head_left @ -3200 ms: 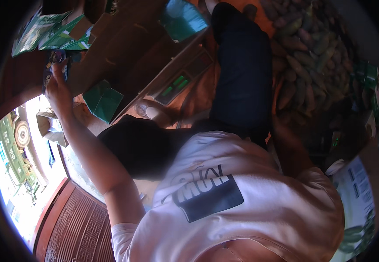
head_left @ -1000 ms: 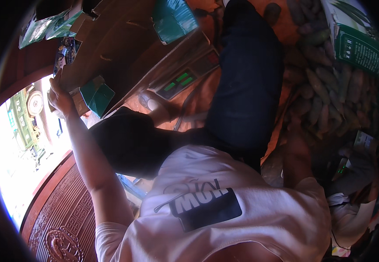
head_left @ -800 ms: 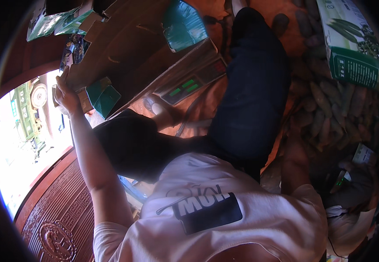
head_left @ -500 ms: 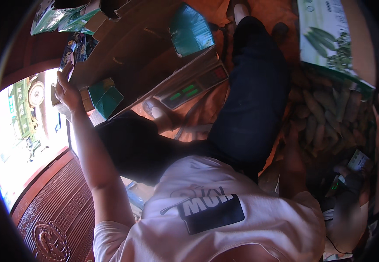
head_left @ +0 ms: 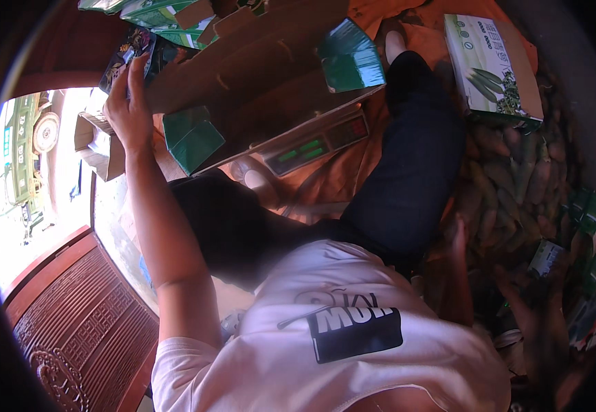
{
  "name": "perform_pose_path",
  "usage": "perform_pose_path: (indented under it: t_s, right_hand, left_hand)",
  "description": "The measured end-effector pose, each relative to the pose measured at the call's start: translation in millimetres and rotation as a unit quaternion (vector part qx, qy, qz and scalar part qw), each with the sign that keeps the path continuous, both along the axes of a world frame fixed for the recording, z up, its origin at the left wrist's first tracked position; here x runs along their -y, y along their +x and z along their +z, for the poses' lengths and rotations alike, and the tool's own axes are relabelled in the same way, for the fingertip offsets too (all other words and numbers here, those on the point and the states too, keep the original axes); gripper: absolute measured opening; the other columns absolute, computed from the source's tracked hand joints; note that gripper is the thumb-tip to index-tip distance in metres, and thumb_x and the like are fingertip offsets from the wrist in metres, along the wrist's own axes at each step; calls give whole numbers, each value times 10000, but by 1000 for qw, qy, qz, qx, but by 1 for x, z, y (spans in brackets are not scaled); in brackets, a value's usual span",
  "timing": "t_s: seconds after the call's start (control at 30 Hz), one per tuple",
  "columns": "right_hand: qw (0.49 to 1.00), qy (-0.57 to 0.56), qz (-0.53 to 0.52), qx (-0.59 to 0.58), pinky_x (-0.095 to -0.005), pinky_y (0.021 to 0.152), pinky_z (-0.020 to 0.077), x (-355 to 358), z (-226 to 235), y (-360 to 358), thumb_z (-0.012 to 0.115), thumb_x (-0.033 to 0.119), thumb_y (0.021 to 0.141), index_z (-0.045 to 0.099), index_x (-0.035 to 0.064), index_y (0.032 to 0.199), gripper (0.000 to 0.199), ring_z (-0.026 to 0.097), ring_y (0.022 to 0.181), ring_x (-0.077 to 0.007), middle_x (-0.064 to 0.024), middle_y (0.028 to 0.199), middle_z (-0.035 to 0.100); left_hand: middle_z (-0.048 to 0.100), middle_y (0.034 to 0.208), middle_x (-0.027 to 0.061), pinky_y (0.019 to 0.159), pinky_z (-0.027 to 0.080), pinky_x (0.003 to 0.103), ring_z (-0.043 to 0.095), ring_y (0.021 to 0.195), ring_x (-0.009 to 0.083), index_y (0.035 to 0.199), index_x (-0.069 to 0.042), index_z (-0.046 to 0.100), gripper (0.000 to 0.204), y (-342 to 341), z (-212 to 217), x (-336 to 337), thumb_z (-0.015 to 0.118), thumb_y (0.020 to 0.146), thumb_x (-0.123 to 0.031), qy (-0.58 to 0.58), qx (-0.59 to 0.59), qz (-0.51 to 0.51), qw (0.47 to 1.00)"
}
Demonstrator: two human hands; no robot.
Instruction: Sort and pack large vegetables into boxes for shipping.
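Note:
My left hand (head_left: 129,110) is raised at the near left end of a large open cardboard carton (head_left: 243,89) with green flaps. Its fingers are stretched out, and the tips meet a dark flower-patterned package (head_left: 127,58); no grip on it shows. The carton rests by a scale (head_left: 305,154) with lit green digits. Down beside my right thigh, my right hand (head_left: 457,237) hangs in shadow near a heap of long brownish-green produce (head_left: 511,172). Its fingers are too dim to make out.
A white printed carton (head_left: 487,65) sits at the heap's far edge. Another person's forearm (head_left: 552,302) reaches in at the right, near a small pale packet (head_left: 547,257) and green boxes (head_left: 588,209). A carved wooden panel (head_left: 78,316) stands at left, beside a small open box (head_left: 98,144).
My view has shifted, so the large carton appears farther right. At the right, the other person's raised hand has left the white carton's side, and that carton now appears smaller and farther off.

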State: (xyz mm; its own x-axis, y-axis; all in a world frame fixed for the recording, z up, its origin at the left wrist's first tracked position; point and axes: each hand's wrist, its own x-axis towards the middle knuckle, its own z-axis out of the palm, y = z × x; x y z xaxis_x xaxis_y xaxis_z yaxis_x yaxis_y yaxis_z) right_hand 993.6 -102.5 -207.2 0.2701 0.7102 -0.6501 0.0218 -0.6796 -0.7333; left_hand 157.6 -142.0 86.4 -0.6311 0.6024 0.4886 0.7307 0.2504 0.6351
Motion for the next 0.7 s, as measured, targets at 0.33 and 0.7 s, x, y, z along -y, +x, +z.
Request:
perform_pose_path:
  t_s: [0.33,0.7]
  right_hand:
    - [858,316,382,134,-337,1068,401,-167,310,-238,766,221,846,427,-22,1472,753,560,1214,-205,-129,1355,581]
    - [368,273,861,220,-435,943,528,-129,319,-634,813,325,731,573,-38,1204,643,642,1120,-405,-261,1168,661]
  left_hand:
    - [768,949,126,805,546,344,739,882,264,1078,-144,791,375,9,30,2,755,873,-456,-149,-50,6,988]
    - [734,856,134,748,562,454,707,829,366,1036,-217,781,207,-8,12,15,673,932,-360,-247,-101,-33,963]
